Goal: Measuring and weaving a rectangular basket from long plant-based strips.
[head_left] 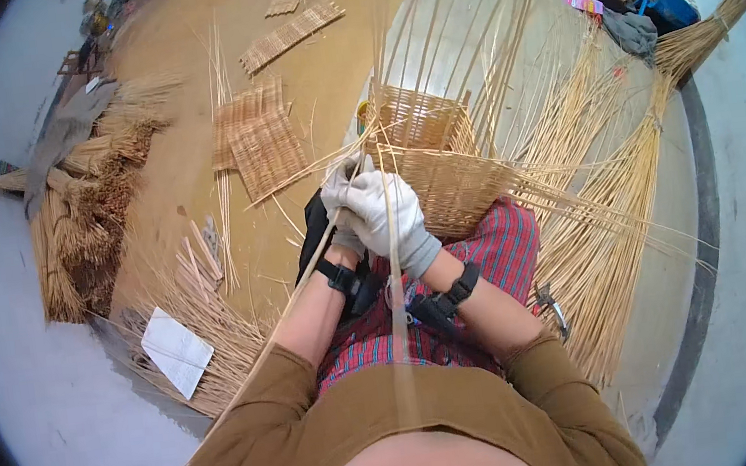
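A partly woven wicker basket [451,184] sits against my lap, with long upright canes rising from its far side and loose ends sticking out to the right. At its near left corner my two white-gloved hands are close together. My left hand [340,189] is closed around a long pale cane [304,279], which runs down past my left forearm. My right hand [394,214] lies against it with fingers curled onto the same cane; its fingertips are partly hidden. Another cane [399,314] stands upright toward me beside the right hand, blurred near my chest.
Woven panels [264,139] lie on the brown board at the far left. Bundled canes [94,202] are stacked left, and loose canes [610,232] spread right. Pliers-like tool [550,309] rests by my right knee. White paper [177,350] lies left; a blue container [670,8] stands far right.
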Demonstrator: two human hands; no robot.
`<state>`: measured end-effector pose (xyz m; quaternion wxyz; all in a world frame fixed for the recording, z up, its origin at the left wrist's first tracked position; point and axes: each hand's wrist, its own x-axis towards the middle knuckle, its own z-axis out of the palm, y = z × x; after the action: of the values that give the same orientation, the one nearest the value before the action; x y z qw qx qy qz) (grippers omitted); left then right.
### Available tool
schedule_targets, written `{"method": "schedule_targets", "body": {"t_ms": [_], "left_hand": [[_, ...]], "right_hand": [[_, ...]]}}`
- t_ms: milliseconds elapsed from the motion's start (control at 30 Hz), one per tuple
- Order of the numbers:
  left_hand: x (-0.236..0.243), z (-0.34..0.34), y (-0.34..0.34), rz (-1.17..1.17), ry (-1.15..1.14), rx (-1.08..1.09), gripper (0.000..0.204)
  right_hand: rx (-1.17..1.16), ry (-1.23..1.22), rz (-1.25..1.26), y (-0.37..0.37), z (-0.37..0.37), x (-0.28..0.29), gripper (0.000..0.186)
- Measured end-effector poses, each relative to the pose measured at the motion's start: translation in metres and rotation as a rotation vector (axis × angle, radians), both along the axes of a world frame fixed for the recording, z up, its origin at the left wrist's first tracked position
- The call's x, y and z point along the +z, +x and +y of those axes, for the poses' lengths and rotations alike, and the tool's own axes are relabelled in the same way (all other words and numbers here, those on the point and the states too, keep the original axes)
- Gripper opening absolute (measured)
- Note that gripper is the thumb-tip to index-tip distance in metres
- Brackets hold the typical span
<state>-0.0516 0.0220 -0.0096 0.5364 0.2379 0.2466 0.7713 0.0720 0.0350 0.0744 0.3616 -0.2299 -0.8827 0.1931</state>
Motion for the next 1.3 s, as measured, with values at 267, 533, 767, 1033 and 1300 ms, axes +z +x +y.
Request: {"method": "schedule_targets", "body": {"t_ms": [267, 533, 767, 1033, 1300], "left_hand": [[-0.004, 0.029, 0.012, 1.547, -0.376, 0.799, 0.041], [-0.026, 0.048, -0.009, 0.929, -0.589, 0.352, 0.042], [0.008, 0.051, 0.015, 0.968, -0.522, 0.470, 0.036], [0.029, 0.011, 0.056, 1.634, -0.271, 0.445, 0.052], [0.019, 0.050, 0.096, 2.110, -0.491, 0.080, 0.072]], "right_hand": [[-0.224, -0.606, 0.735, 0.050, 0.025, -0.059, 0.018], [-0.395, -0.979, 0.832, 0.028, 0.067, -0.079, 0.026], [-0.496, -0.249, 0.242, 0.001, 0.137, -0.011, 0.044], [-0.502, -1.138, 0.697, 0.119, 0.058, -0.084, 0.023], [-0.363, -0.616, 0.640, 0.109, 0.126, -0.011, 0.040]]}}
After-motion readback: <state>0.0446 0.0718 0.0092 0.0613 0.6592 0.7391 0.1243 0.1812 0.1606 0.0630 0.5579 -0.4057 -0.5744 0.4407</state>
